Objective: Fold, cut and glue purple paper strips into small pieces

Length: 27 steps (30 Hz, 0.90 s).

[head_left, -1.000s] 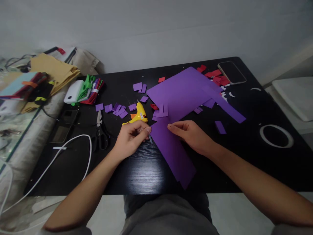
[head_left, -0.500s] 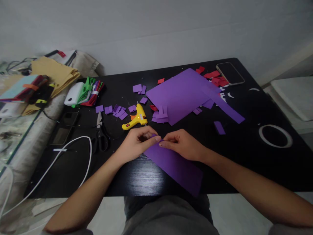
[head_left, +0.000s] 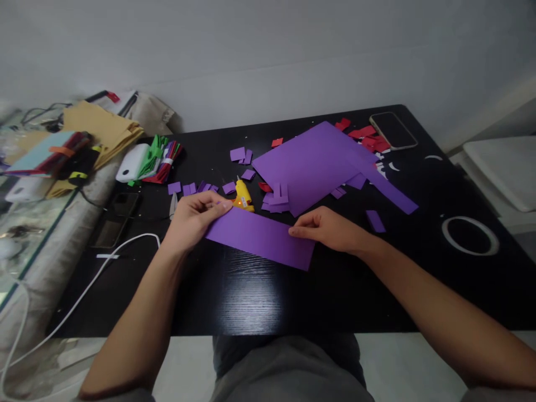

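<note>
A wide strip of purple paper (head_left: 259,237) is held up over the black table, its long side running left to right. My left hand (head_left: 195,218) pinches its upper left corner between thumb and fingers. At the strip's upper right edge, my right hand (head_left: 324,228) has a pinch on it too. Behind the strip lies a yellow hot glue gun (head_left: 243,195), its handle covered by the paper and my left hand. A large purple sheet (head_left: 314,162) with a long narrow purple strip (head_left: 389,190) across it lies beyond my right hand. Scissors (head_left: 173,205) are mostly hidden behind my left hand.
Small purple paper pieces (head_left: 276,200) lie in several groups. Red scraps (head_left: 368,139) and a phone (head_left: 393,130) are at the back right. A white ring (head_left: 471,234) lies at right. A white cable (head_left: 100,273) crosses the left side, near bundled coloured strips (head_left: 165,162).
My hands have spread apart, the left one moving left and up, the right one slightly right. The purple strip has swung from a slant to nearly level and sits farther from the table's front edge.
</note>
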{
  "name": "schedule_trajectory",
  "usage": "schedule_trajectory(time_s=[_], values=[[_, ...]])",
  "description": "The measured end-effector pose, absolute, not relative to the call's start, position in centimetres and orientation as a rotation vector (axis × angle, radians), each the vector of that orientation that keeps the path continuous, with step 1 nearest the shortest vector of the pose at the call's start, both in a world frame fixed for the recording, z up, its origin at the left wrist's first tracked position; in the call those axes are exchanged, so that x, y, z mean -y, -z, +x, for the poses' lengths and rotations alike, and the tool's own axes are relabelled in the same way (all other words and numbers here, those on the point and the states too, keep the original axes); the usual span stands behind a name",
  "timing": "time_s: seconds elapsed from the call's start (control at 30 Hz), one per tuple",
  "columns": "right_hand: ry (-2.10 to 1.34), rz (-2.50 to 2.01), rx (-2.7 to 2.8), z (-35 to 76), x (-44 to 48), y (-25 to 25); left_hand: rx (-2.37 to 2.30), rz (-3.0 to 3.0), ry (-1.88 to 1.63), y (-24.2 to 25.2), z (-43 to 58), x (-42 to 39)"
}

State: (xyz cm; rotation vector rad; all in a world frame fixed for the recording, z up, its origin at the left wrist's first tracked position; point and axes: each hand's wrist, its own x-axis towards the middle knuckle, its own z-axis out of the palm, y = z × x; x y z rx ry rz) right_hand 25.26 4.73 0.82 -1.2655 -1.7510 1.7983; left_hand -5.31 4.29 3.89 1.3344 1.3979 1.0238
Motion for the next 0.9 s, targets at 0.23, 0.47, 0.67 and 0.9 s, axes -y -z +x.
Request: schedule_trajectory(time_s=[0.23, 0.47, 0.67, 0.9], values=[[-1.801, -1.292, 1.982, 26.6, -5.9, -0.9, -1.178, 1.594, -0.580, -4.7, -5.7, -4.0], [-1.868, -1.218, 2.158, 25.7, -4.6, -1.8, -0.998, 1.685, -0.213, -3.7, -2.7, -2.1], [-1.892, -1.194, 2.189, 25.3, -4.1, -1.4, -1.025, 1.925, -0.191, -3.0, -0.5, -1.0], [-1.879, -1.207, 2.207, 25.5, -4.4, -1.6, -1.017, 1.915, -0.214, -3.0, -0.6, -1.2]])
